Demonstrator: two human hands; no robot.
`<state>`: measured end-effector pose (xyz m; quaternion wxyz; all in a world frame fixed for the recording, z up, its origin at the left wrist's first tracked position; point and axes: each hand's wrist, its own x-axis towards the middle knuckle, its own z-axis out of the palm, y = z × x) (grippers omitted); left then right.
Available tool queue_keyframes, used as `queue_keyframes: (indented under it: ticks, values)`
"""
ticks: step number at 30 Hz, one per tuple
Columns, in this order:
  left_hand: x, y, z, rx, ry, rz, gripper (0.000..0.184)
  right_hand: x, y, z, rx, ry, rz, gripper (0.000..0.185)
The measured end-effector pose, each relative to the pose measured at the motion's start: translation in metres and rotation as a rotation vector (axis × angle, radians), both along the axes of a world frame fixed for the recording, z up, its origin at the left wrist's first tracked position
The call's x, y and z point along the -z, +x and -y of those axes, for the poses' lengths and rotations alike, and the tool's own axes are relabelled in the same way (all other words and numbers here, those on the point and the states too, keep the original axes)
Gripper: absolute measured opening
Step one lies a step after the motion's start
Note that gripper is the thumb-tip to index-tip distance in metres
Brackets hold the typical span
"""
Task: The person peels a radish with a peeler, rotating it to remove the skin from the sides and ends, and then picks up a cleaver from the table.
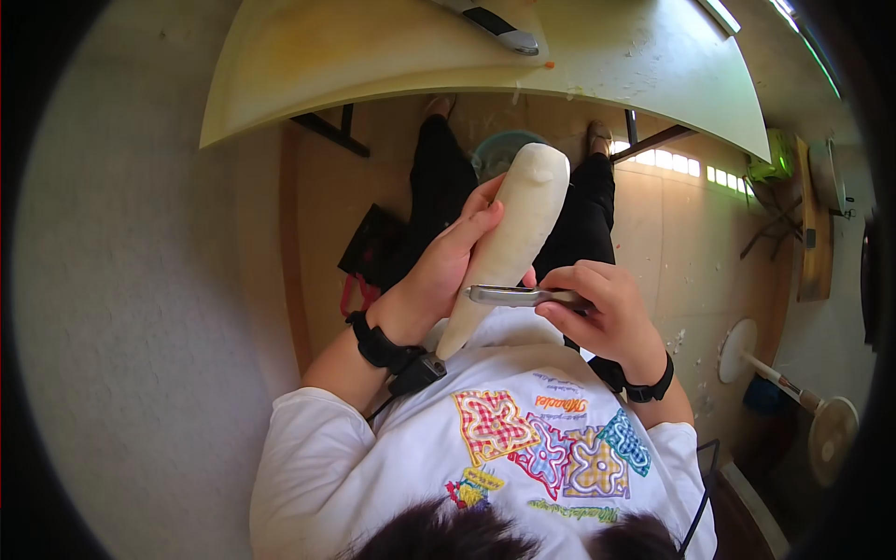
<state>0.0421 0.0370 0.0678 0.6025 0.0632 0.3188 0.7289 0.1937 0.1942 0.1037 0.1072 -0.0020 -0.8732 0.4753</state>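
Observation:
A long white peeled daikon radish (523,210) lies slantwise before my chest, its thick end up and its thin tip close to my shirt. My left hand (457,247) is wrapped round its middle from the left side. In my right hand (602,303) is a metal peeler (509,296), gripped by the handle. The peeler's head crosses the lower part of the radish; I cannot tell whether the blade touches it. Behind the radish, a light-blue basin (504,145) on the floor between the feet is partly hidden.
Ahead stands a pale table (392,56) with a dark-and-silver-handled knife (504,30) and small scraps on it. Dark table legs (345,135) reach down near my feet. A white fan (831,439) stands at the right. A wall (140,280) runs along the left.

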Motion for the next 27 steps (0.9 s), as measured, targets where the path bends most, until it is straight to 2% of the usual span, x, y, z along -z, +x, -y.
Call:
queue_keyframes:
  ticks: [7,9,16,25,27]
  values:
    - [0.009,0.003,0.000,-0.046,-0.014,0.025,0.053,0.003,0.003,0.004,0.010,0.070,-0.013,0.025]
    - [0.003,0.000,0.003,0.038,-0.008,-0.009,0.054,0.004,0.002,0.007,0.047,0.058,-0.006,0.023]
    - [-0.007,0.005,0.000,0.003,-0.110,-0.124,0.059,0.011,0.003,0.009,0.057,0.160,0.003,0.023]
    - [-0.009,0.006,0.002,0.022,-0.093,-0.065,0.059,0.018,0.001,0.002,0.188,0.144,-0.022,0.020]
    - [-0.007,0.009,0.003,0.033,-0.070,0.015,0.060,0.018,-0.004,-0.005,0.327,0.110,-0.046,0.018]
